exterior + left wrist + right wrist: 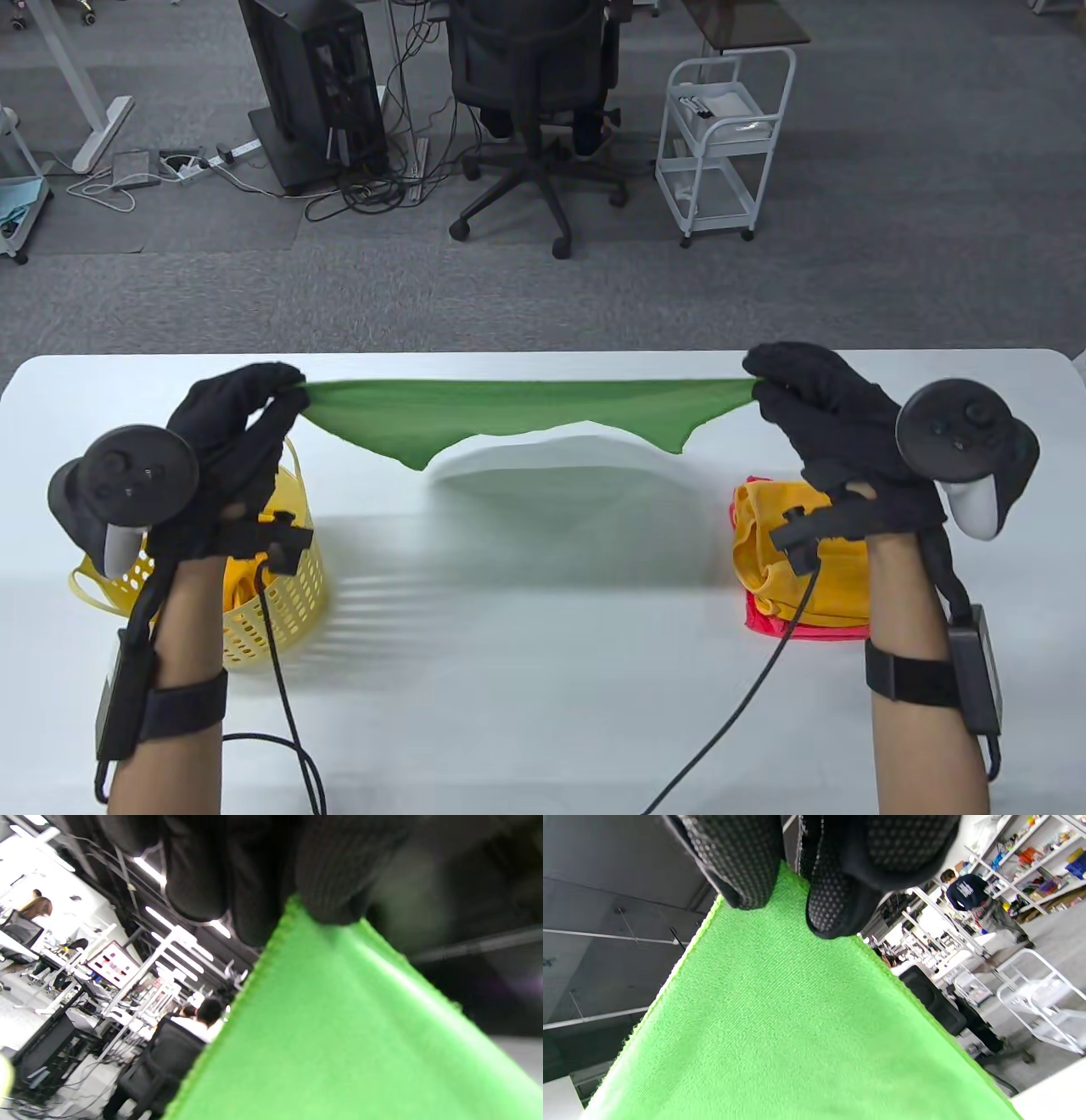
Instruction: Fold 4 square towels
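A green towel [517, 412] hangs stretched in the air above the far half of the white table [543, 679]. My left hand [276, 395] pinches its left corner and my right hand [764, 378] pinches its right corner. Both lower corners droop free. In the left wrist view the green towel [339, 1035] runs out from under my gloved fingers [322, 887]. The right wrist view shows the green towel [780, 1027] pinched between two dotted fingertips [831, 908]. A stack of folded towels, yellow [819, 564] over red [806, 628], lies on the table under my right wrist.
A yellow perforated basket [276, 594] with a yellow cloth inside stands under my left wrist. Glove cables [288, 730] trail across the near table. Beyond the far edge are an office chair [534, 93], a white trolley [725, 136] and a computer tower [310, 85].
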`<state>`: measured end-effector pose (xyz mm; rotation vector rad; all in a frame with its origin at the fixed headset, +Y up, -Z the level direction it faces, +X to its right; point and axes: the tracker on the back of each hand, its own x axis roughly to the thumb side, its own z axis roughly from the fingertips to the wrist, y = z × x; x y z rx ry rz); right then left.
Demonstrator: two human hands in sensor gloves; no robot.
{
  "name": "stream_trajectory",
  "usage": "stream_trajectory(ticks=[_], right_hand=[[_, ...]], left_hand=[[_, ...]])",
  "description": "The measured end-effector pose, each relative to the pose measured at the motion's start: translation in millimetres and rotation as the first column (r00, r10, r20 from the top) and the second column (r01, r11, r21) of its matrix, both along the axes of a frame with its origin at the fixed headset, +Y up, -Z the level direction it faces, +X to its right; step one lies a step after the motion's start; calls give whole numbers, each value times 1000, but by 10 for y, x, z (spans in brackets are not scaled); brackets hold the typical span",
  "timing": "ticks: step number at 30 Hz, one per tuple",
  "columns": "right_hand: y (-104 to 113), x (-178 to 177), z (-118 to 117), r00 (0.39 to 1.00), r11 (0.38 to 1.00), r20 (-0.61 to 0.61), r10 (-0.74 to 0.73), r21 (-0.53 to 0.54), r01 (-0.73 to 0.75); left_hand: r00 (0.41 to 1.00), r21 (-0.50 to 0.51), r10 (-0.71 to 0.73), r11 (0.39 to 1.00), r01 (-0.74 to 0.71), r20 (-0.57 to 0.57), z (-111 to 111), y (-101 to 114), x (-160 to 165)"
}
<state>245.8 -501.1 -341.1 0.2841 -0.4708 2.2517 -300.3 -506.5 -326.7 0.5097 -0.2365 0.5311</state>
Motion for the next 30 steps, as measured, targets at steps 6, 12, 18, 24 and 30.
stream_trajectory(ticks=[6,12,18,24,30], right_hand=[[-513,162,232,995,986,22,97,-140,-93],[-1002,182,197,986,943,12,166,-293,-155],[-1535,103,30,958,851,-39,283,-450,-270],[-1769,43,-142,933,791,-16,359,-526,-313],[-1778,-97,-348,889,736,-12,458,-556,-387]], left_hand=[[981,-69,-196,978,196,15,282,-298,226],[928,-185,-371,910,371,35,262,-698,493],[834,-301,-548,786,540,65,131,-1105,695],[673,-381,-724,586,715,150,-15,-1411,938],[549,-396,-826,465,792,129,-263,-1473,1098]])
